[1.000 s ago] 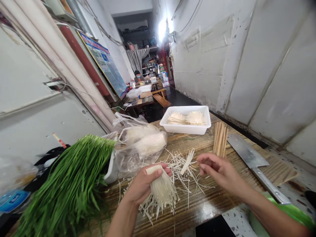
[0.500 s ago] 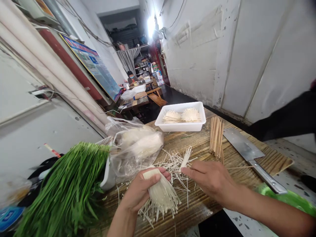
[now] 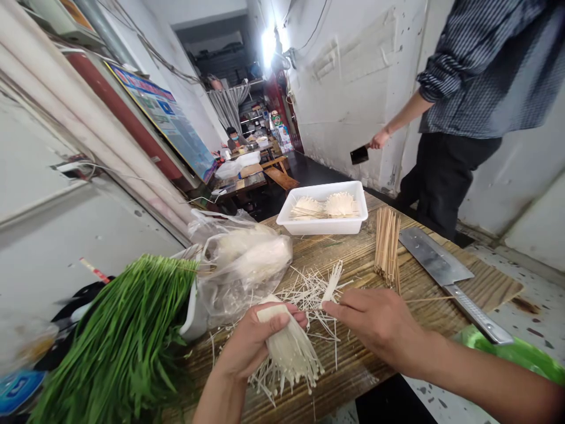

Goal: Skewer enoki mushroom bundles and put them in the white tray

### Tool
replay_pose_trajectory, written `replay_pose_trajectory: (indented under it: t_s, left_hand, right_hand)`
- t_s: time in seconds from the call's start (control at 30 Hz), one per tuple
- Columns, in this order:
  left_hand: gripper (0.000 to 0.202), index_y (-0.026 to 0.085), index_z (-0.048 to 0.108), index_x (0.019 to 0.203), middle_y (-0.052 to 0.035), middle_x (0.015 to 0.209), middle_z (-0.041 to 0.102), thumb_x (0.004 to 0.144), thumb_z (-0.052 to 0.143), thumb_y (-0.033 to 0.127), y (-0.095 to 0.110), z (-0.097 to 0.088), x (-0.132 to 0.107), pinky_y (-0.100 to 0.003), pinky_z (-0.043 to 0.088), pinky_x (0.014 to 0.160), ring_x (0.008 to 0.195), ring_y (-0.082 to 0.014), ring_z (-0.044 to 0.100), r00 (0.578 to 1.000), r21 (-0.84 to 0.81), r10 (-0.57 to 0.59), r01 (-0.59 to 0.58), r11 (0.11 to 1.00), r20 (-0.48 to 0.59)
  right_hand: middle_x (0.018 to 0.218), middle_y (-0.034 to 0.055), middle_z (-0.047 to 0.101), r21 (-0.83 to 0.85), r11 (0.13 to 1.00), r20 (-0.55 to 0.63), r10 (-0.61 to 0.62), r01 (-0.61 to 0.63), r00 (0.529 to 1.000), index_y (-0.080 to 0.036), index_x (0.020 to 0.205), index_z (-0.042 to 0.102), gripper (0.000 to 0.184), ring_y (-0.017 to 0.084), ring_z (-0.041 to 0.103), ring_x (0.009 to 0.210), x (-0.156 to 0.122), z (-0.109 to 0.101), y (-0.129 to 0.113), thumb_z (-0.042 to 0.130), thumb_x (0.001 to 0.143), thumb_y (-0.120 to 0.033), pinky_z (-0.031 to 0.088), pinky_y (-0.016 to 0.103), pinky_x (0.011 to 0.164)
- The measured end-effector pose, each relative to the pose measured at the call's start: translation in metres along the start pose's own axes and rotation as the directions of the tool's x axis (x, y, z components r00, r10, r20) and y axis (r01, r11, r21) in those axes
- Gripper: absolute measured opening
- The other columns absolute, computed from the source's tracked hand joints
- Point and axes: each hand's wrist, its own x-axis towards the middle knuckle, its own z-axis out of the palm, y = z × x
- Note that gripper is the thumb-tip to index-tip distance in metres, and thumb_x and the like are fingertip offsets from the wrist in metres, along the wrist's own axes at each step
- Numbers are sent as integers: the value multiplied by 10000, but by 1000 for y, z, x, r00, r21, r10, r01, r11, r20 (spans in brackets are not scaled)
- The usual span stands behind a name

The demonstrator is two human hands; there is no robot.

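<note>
My left hand point(image 3: 253, 337) is closed around a bunch of enoki mushrooms point(image 3: 295, 347), thumb on top, the caps fanned toward me. Pinched in my right hand point(image 3: 375, 321) is a thin bamboo skewer point(image 3: 428, 300); its tail sticks out to the right behind the hand. The skewer's front end points at the side of the bunch; whether it has gone in is hidden by my fingers. Between and beyond my hands, loose enoki strands point(image 3: 304, 291) lie scattered on the wooden table point(image 3: 353, 259). A small clump point(image 3: 332, 281) stands out just past my right fingertips.
A white tray point(image 3: 322, 227) holds skewered enoki. Right of it are a bundle of skewers point(image 3: 387, 247) and a cleaver point(image 3: 435, 256). A plastic bag point(image 3: 247, 259) of enoki and green chives point(image 3: 128, 324) are on the left. A person point(image 3: 481, 88) walks beyond the table carrying a phone.
A person in a checked shirt has come into view at the right, holding a phone. My hands, the enoki bunch and the skewer have hardly moved.
</note>
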Motion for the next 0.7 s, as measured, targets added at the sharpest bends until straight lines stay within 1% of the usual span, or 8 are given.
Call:
replay_pose_trajectory:
  t_s: [0.1,0.27,0.53,0.7]
  left_hand:
    - [270,97,713,830,-141,830,735,605,791,225,0,0,0,-354,516,800,803,-248,687,1000,8,-5,5,1000,-10]
    - [267,92,712,835,-137,815,734,613,786,220,0,2,0,-338,521,775,789,-239,687,1000,11,11,-11,1000,4]
    - [238,96,710,833,-132,813,737,632,771,207,0,4,0,-342,519,781,794,-241,688,1000,2,2,-3,1000,19]
    - [230,99,710,835,-135,832,737,638,767,203,0,6,1,-341,517,784,804,-242,685,1000,20,8,-9,1000,15]
  right_hand:
    - [674,-2,542,-12,1000,-4,-4,4,1000,-188,1105,564,253,133,448,577,-1,1,1,402,918,-137,293,259,487]
    - [700,6,552,23,1000,36,-13,12,999,-170,1125,556,258,138,452,594,-1,-3,1,391,928,-149,311,270,500]
    - [689,0,547,18,1000,1,-19,19,1000,-168,1112,573,263,132,445,571,0,-5,1,416,906,-126,317,260,491]
    - [664,0,542,11,1000,-1,-16,16,1000,-169,1090,583,273,131,430,554,-1,-8,0,368,926,-127,308,263,481]
